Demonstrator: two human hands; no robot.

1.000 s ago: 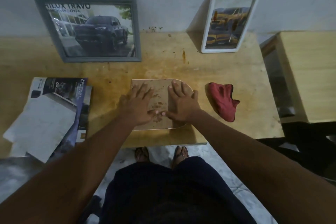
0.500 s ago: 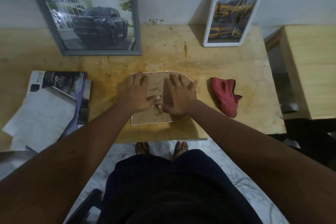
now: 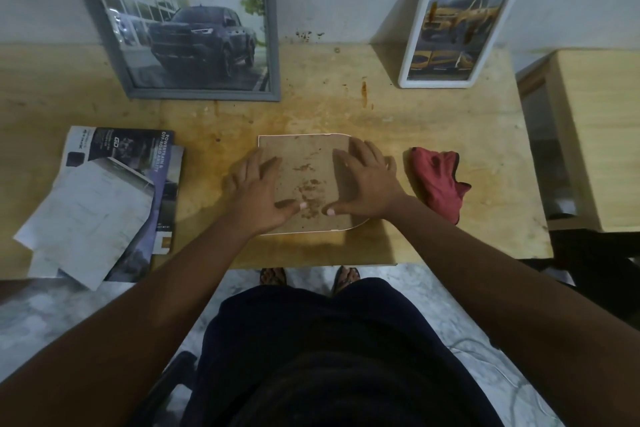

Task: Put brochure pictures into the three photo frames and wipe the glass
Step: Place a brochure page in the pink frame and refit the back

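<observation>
A third photo frame [image 3: 306,170] lies face down in the middle of the wooden table [image 3: 346,114], its stained brown backing board up and a thin white rim showing. My left hand [image 3: 258,192] rests flat on its left edge, and my right hand [image 3: 369,184] rests flat on its right, rounded end; both thumbs point inward. A grey frame [image 3: 180,31] with a dark pickup picture leans on the wall at back left. A white frame [image 3: 457,26] with a yellow car picture leans at back right. A red cloth [image 3: 438,182] lies crumpled right of my right hand.
Brochures and loose paper [image 3: 104,198] lie in a pile on the table's left side, overhanging the front edge. A second wooden table [image 3: 602,135] stands to the right across a narrow gap. My feet and lap are below the table's front edge.
My hands have slid apart on the backing board, from side by side at its middle out toward its left and right edges. The camera view shifted slightly.
</observation>
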